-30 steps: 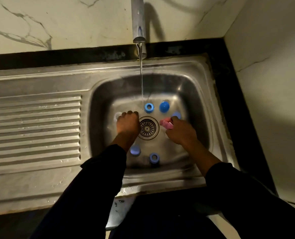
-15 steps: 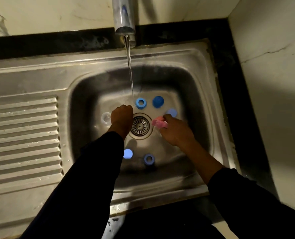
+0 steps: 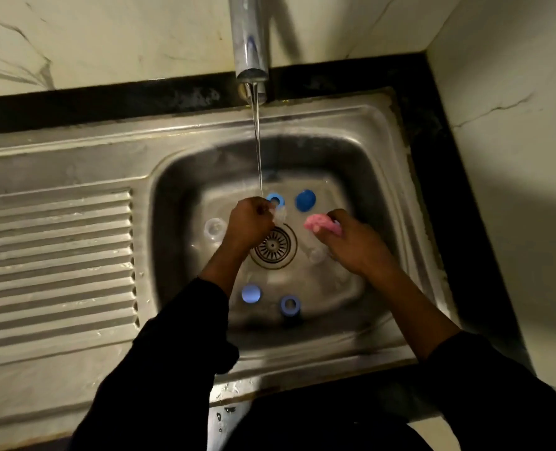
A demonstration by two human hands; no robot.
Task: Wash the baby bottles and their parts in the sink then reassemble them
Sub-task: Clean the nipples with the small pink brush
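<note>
— Holding what?
— Fingers of my left hand [image 3: 249, 222] pinch a small clear bottle part [image 3: 279, 215] by the running water [image 3: 257, 151], above the round steel drain [image 3: 272, 246]. My right hand [image 3: 356, 247] grips a pink sponge [image 3: 319, 222].
— Trouble?
— It's wet; I think it could slip.

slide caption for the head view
Left hand grips a clear bottle part, right hand a pink sponge, in the sink.

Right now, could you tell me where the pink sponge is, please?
In the head view, the pink sponge is gripped in the right hand, right of the drain and close to the solid blue cap.
</note>
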